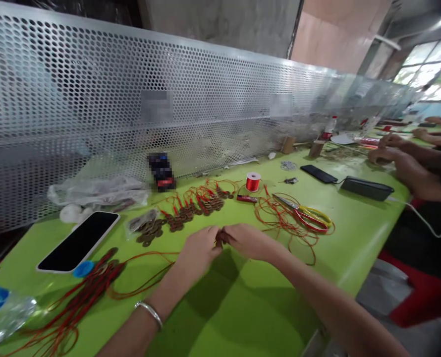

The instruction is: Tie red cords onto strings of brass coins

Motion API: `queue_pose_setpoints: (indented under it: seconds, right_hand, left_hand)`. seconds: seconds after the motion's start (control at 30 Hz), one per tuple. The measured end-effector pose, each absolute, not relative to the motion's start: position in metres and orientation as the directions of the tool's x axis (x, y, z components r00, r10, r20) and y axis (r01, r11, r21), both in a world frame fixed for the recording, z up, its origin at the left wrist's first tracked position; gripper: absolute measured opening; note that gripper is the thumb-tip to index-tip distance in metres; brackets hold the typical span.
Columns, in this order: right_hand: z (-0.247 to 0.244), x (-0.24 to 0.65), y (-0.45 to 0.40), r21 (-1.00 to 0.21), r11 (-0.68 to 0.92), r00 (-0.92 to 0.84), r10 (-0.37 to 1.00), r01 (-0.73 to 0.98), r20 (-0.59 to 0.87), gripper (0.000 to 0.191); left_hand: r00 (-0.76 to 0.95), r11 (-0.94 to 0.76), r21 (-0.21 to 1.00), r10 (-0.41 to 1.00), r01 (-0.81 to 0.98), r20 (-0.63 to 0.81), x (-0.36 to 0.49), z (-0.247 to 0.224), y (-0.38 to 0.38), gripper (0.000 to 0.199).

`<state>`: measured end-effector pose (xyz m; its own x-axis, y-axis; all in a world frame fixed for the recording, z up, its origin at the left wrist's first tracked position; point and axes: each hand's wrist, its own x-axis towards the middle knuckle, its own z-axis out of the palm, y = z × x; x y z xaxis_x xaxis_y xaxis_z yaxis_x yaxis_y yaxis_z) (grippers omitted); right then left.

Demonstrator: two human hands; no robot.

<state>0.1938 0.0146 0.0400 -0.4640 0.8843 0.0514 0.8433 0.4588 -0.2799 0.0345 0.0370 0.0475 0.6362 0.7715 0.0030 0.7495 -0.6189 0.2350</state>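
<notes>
My left hand (201, 248) and my right hand (248, 240) meet above the green table (265, 307), fingers pinched together on something small and dark that I cannot make out. A red cord (142, 290) runs leftward from near my left hand. Just beyond my hands lie dark round coins (183, 215) with red cords. To the left is a bundle of coins on red cords (101, 272). At the right, red cords (280, 223) lie tangled beside scissors (309, 218) with red and yellow handles. A spool of red thread (252, 182) stands behind them.
A white-edged phone (79, 243), a blue cap (83, 268) and a clear bottle (10, 317) lie left. Perforated metal panel (205, 109) borders the back. A black phone (319, 174) and dark case (367, 188) lie right, near another person's hands (391, 151).
</notes>
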Motion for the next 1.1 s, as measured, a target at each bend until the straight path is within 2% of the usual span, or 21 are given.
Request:
queue_pose_setpoints:
  seconds: [0.1,0.17,0.3,0.4,0.47,0.5,0.63,0.83,0.93,1.03,1.1]
  right_hand:
    - [0.046,0.196,0.012,-0.449,0.404,-0.383,0.913,0.797,0.142,0.026]
    - [0.051,0.203,0.008,-0.551,0.358,-0.289,0.934,0.754,0.212,0.029]
    - [0.053,0.238,0.000,-0.770,0.273,0.036,0.933,0.577,0.358,0.032]
    - [0.055,0.280,-0.010,-0.937,0.239,0.368,0.872,0.255,0.323,0.034]
    - [0.059,0.307,-0.021,-0.942,0.326,0.579,0.753,0.085,0.313,0.035]
    - [0.062,0.319,-0.027,-0.929,0.369,0.628,0.713,0.040,0.310,0.037]
    - [0.072,0.355,-0.054,-0.922,0.387,0.693,0.657,0.028,0.297,0.036]
    - [0.053,0.386,-0.085,-0.963,0.268,0.741,0.649,-0.009,0.173,0.021]
    - [0.039,0.391,-0.091,-0.972,0.236,0.808,0.575,-0.012,0.130,0.014]
    - [0.033,0.392,-0.095,-0.972,0.229,0.878,0.475,-0.049,0.068,0.013]
    - [0.030,0.395,-0.099,-0.978,0.211,0.916,0.393,-0.005,0.080,0.014]
  left_hand:
    - [0.593,-0.525,0.509,0.805,0.682,0.036,0.034,0.058,0.034,0.013]
    - [0.596,-0.507,0.602,0.800,0.617,0.062,0.033,0.066,0.033,0.017]
    - [0.595,-0.519,0.614,0.798,0.595,0.098,0.022,0.087,0.036,0.023]
    - [0.594,-0.523,0.592,0.799,0.613,0.091,0.006,0.102,0.044,0.026]
    - [0.592,-0.520,0.586,0.802,0.621,0.083,-0.006,0.110,0.050,0.028]
    - [0.589,-0.519,0.588,0.803,0.620,0.089,-0.012,0.113,0.053,0.028]
    - [0.549,-0.483,0.612,0.831,0.626,0.094,-0.031,0.125,0.060,0.030]
    - [0.450,-0.404,0.655,0.887,0.639,0.108,-0.055,0.135,0.063,0.029]
    - [0.426,-0.386,0.698,0.896,0.603,0.127,-0.064,0.137,0.065,0.026]
    - [0.399,-0.359,0.741,0.907,0.568,0.134,-0.070,0.141,0.066,0.024]
    - [0.369,-0.331,0.793,0.918,0.512,0.144,-0.075,0.145,0.064,0.022]
